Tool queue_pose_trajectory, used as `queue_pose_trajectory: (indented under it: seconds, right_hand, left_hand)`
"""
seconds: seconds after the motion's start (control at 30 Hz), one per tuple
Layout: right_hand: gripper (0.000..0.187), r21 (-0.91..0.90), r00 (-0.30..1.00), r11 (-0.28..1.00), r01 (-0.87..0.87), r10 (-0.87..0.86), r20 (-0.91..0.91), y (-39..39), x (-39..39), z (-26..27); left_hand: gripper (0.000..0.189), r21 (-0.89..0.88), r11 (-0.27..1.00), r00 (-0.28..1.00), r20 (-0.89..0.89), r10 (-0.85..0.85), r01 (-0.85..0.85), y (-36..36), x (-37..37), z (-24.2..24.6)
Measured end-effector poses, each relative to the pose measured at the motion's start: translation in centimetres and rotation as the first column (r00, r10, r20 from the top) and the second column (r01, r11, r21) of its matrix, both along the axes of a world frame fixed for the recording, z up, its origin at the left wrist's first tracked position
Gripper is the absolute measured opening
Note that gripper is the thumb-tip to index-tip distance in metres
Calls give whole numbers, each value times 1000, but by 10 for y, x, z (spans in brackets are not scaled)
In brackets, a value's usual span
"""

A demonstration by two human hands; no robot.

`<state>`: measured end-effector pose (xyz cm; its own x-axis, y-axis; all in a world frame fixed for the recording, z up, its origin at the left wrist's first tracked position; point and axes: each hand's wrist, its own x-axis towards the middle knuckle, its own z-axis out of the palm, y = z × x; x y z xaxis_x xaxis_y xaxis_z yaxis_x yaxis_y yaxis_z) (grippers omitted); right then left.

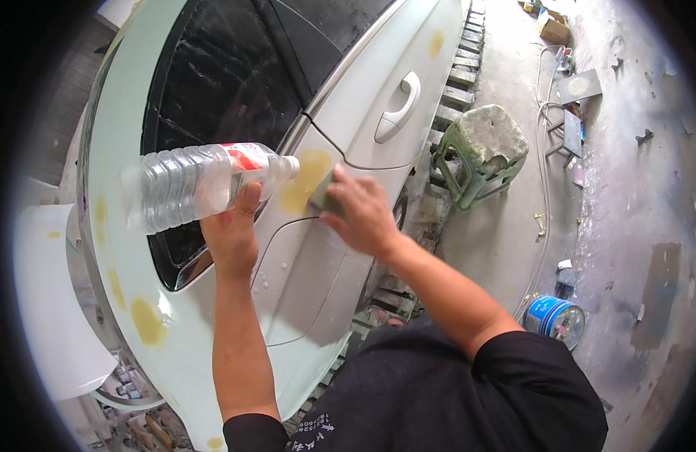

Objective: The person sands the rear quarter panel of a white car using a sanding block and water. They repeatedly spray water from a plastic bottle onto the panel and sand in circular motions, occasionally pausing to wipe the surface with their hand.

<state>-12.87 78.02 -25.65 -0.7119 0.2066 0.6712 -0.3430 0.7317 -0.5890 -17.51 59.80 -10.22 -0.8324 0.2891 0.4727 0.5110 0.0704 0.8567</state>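
Observation:
My left hand (234, 231) grips a clear plastic bottle (184, 183) with a red and white label, tilted on its side above the car's dark rear side window (229, 85). In my right hand (362, 212) is a greenish-grey sanding block or pad (326, 199), held at the body panel behind the window; the hand is slightly blurred. A yellow patch (305, 175) of filler or primer lies beside the pad on the pale car body (303, 271). Water drops dot the panel near the fuel flap. Another yellow patch (148, 322) marks the rear part of the body.
A worn green plastic stool (486, 147) stands right of the car, beside a slatted floor grate (458, 96). Farther right are a hose (543, 214), a small grey stool (572, 134), a blue-labelled drum (551, 319) and a cardboard box (553, 28). A door handle (399, 107) projects from the car.

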Motion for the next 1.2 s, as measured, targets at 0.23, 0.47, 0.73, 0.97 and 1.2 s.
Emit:
queue_pose_trajectory:
  seconds: [0.23,0.47,0.73,0.97,1.2]
  right_hand:
    - [57,23,993,996,-88,90,-74,10,0,2]
    - [56,51,988,989,-138,134,74,22,-8,10]
    - [50,80,988,985,-154,151,46,30,-16,21]
    - [54,61,972,978,-200,190,136,33,-13,34]
    - [57,72,956,971,-227,208,208,35,-15,32]
  left_hand:
    - [56,-16,999,999,-21,31,-31,4,-4,-1]
    - [50,7,1000,1000,-10,-5,6,19,-6,1]
    - [50,12,999,999,14,-36,36,29,-10,-2]
    - [54,5,1000,999,33,-13,13,35,-14,0]
    - [53,-3,1000,1000,-30,-2,2,37,-20,-1]
